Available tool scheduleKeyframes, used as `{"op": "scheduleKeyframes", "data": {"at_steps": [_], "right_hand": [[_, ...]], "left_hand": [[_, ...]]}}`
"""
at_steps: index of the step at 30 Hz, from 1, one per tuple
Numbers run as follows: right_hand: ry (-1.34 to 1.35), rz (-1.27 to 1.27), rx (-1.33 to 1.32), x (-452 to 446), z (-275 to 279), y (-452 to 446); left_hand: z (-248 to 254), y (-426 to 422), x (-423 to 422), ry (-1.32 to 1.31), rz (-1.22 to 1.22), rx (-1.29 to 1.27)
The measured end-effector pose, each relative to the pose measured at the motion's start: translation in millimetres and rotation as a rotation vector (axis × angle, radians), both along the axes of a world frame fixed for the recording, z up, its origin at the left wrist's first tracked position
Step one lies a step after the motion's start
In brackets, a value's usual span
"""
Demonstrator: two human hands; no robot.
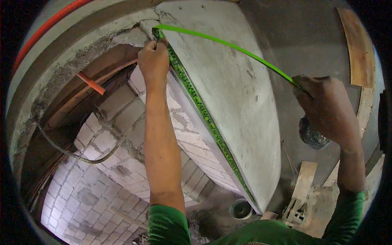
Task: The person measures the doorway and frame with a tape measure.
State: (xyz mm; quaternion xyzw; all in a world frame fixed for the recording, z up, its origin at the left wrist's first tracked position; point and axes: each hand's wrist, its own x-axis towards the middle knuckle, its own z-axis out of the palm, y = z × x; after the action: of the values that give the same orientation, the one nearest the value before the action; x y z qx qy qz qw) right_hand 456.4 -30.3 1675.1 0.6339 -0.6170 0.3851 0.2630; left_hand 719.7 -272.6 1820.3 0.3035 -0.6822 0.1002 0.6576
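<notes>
A green measuring tape (211, 124) with dark markings runs along the long edge of a pale plastered wall (237, 98). At the wall's top corner the tape folds, and its plain green side stretches over to the right. My left hand (154, 61) is closed on the tape just below that fold, pressing it at the edge. My right hand (324, 106) grips the other stretch of tape, held away from the wall; any case inside the fist is hidden. Green sleeves cover both upper arms.
Block masonry (94, 192) fills the lower left. An orange pipe (92, 83) and a bent rebar (96, 161) stick out near the rough concrete edge. A bucket (241, 209) stands by the wall's foot. Wooden boards (305, 179) lie lower right, and a grey roundish object (313, 134) shows below my right hand.
</notes>
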Motion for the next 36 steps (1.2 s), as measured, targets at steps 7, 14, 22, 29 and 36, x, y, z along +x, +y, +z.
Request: {"op": "scheduleKeyframes", "data": {"at_steps": [7,14,22,29,36], "right_hand": [[-0.022,0.055,-0.028,3,0,-9],[-0.016,0.116,-0.007,-1,2,-7],[0.019,0.038,-0.016,1,10,-1],[0.077,0.038,0.005,1,17,6],[0.105,-0.006,0.020,3,24,9]], "left_hand": [[-2,12,-5,0.077,-0.115,0.124],[-5,18,-5,0.077,-0.128,0.141],[-2,20,0,0.142,-0.250,0.268],[-2,20,-1,0.144,-0.271,0.299],[0,17,3,0.127,-0.255,0.308]]}}
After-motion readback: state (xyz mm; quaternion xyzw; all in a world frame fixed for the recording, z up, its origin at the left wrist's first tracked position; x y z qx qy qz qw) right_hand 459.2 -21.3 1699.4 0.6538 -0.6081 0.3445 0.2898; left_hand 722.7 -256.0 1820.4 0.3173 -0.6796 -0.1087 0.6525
